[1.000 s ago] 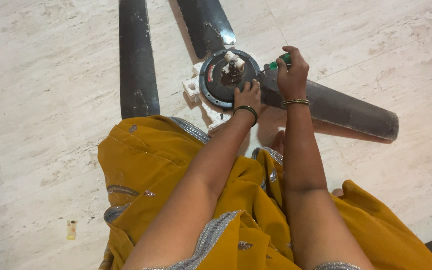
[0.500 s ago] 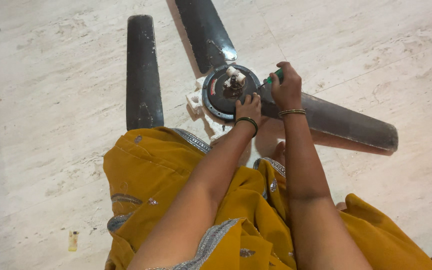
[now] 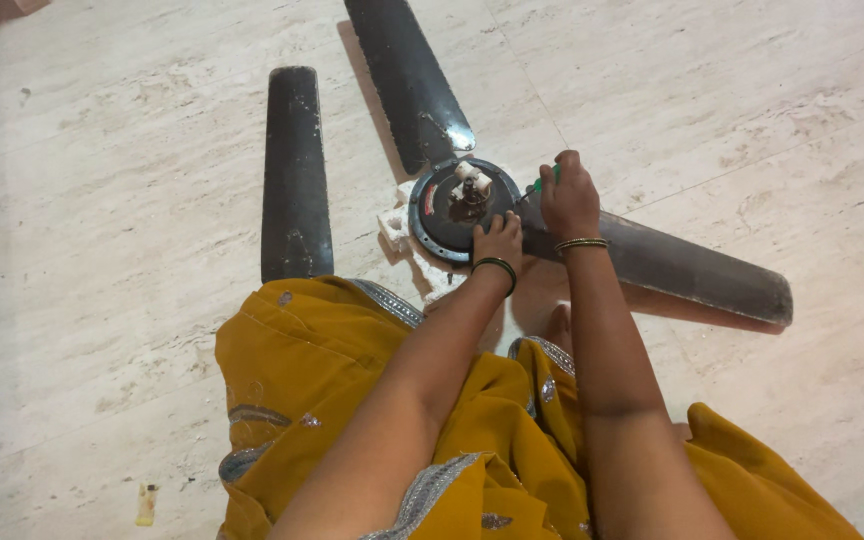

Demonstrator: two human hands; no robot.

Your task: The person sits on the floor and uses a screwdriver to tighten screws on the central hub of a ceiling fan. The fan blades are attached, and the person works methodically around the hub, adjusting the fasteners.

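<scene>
Down on the pale stone floor [image 3: 102, 200], seen from the head camera, a dark ceiling fan lies with its round motor hub [image 3: 457, 212] near the middle of the view, resting on a scrap of white packing [image 3: 394, 228] that sticks out at the hub's left and lower sides. One dark blade [image 3: 407, 75] runs from the hub toward the top edge of the floor in view, and a second blade [image 3: 692, 272] stretches away to the right. A third blade [image 3: 295, 175] lies loose on the floor to the left of the hub, apart from it, its near end just above the yellow cloth [image 3: 292, 390] that covers the person's lap.

The left hand [image 3: 500, 240], a dark bangle at the wrist, rests on the near rim of the hub with its fingers curled down on the metal; the grip is a loose hold on the hub's edge. The right hand [image 3: 569, 198], with a gold bangle, sits at the hub's right side, over the root of the right blade, closed around a green-handled tool [image 3: 542, 183] whose tip I cannot make out. A small yellowish scrap [image 3: 146, 503] lies on the floor toward the lower left corner.
</scene>
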